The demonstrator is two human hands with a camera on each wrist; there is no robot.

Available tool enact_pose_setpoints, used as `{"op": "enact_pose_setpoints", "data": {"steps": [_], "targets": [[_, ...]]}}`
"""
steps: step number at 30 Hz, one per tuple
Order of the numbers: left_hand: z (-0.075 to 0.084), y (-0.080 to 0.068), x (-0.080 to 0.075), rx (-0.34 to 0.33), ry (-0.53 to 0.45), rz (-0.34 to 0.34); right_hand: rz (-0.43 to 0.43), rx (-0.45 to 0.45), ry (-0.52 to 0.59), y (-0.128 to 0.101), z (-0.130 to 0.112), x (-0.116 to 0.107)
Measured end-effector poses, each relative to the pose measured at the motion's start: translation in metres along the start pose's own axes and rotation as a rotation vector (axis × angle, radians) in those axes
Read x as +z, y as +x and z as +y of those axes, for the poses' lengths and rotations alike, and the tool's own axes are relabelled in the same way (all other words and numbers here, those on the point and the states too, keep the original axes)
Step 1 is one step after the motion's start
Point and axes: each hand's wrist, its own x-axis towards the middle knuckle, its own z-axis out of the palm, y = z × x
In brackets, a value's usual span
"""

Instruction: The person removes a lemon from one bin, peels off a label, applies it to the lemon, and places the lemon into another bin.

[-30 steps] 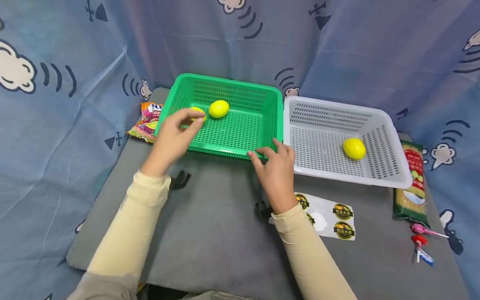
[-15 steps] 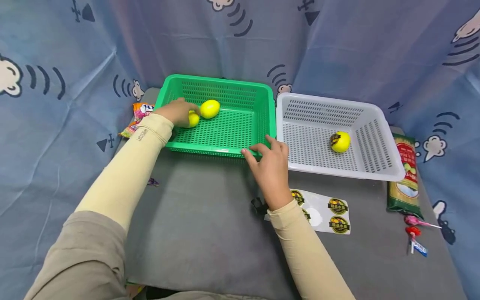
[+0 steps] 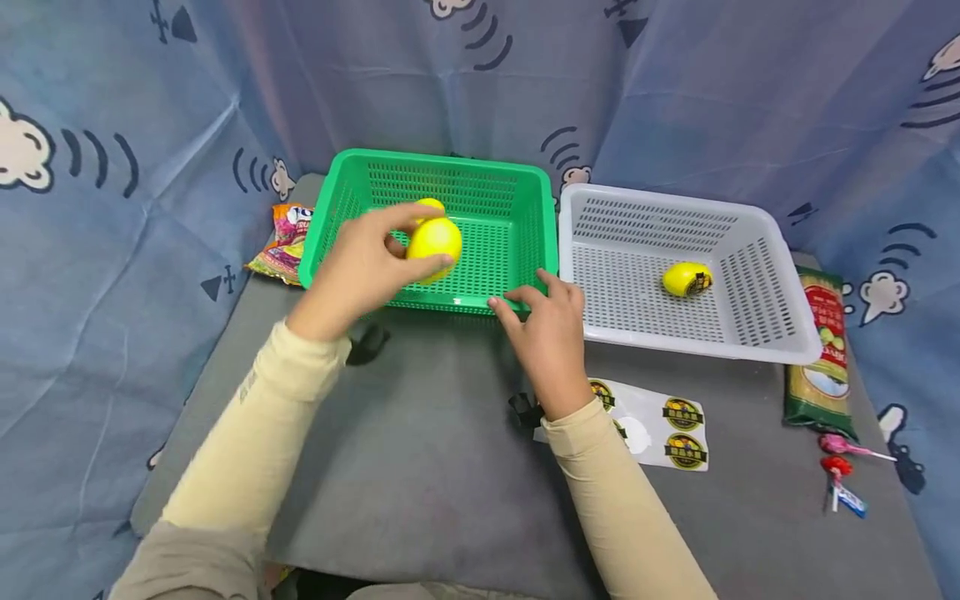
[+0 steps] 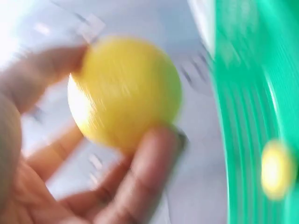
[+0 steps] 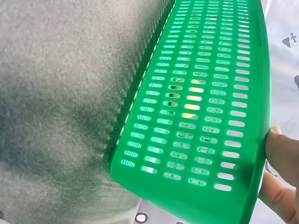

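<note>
Left hand (image 3: pixel 360 271) fingertips (image 4: pixel 154 154) and thumb pinched round a yellow lemon (image 3: pixel 433 239), lifted above the green basket (image 3: pixel 525 179). Right hand (image 3: pixel 551 333) fingers spread, curled onto the green basket's near rim. Behind the lifted fruit, a second lemon (image 3: pixel 430 203) lying in the green basket, mostly hidden. In the white basket (image 3: pixel 780 350) alongside, a stickered lemon (image 3: pixel 686 279) lying on the floor. Near the right wrist, a sticker sheet (image 3: pixel 667 425), one spot peeled. By the look of it: one lemon labelled and sorted, one in hand, one left.
</note>
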Motion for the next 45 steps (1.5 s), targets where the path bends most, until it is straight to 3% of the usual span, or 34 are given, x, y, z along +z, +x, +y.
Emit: {"op": "enact_pose_setpoints", "data": {"steps": [3,6,9,12,16,19,21,23,25,27,30,33,37,40,43,45], "targets": [[0.005,-0.047,0.038,-0.019,-0.029,0.024,-0.003,-0.008,-0.014,0.000,0.002,-0.003],[-0.013,-0.073,0.080,-0.065,0.002,0.026,-0.004,-0.007,-0.020,0.000,0.003,-0.004],[-0.036,-0.080,0.118,-0.089,0.061,0.028,-0.002,0.008,-0.022,0.001,0.004,-0.006],[-0.047,-0.080,0.139,-0.065,0.133,0.045,-0.045,0.033,-0.011,0.001,0.007,-0.011],[-0.038,-0.083,0.149,0.025,0.256,0.167,-0.133,0.086,0.136,-0.009,0.016,-0.034],[-0.021,-0.086,0.161,0.134,0.187,0.246,-0.070,0.145,0.285,-0.030,0.032,-0.059],[-0.010,-0.087,0.176,0.187,0.118,0.200,-0.004,0.200,0.327,-0.050,0.045,-0.072],[0.000,-0.086,0.194,0.190,0.121,0.084,-0.005,0.253,0.329,-0.069,0.059,-0.081],[0.006,-0.082,0.213,0.163,0.211,-0.035,-0.051,0.307,0.314,-0.088,0.069,-0.087],[0.010,-0.075,0.230,0.139,0.310,-0.112,-0.073,0.346,0.304,-0.104,0.079,-0.091],[0.014,-0.061,0.249,0.116,0.357,-0.141,-0.075,0.393,0.300,-0.120,0.090,-0.093],[0.015,-0.050,0.259,0.104,0.316,-0.157,-0.178,0.419,0.238,-0.124,0.105,-0.089],[0.011,-0.043,0.261,0.088,0.150,-0.205,-0.352,0.444,0.163,-0.128,0.118,-0.079],[0.007,-0.042,0.259,0.086,-0.068,-0.268,-0.348,0.482,0.188,-0.133,0.119,-0.076],[0.003,-0.043,0.255,0.079,-0.306,-0.377,-0.340,0.499,0.222,-0.137,0.116,-0.076],[0.001,-0.046,0.251,0.071,-0.397,-0.450,-0.336,0.502,0.242,-0.139,0.113,-0.077]]}}
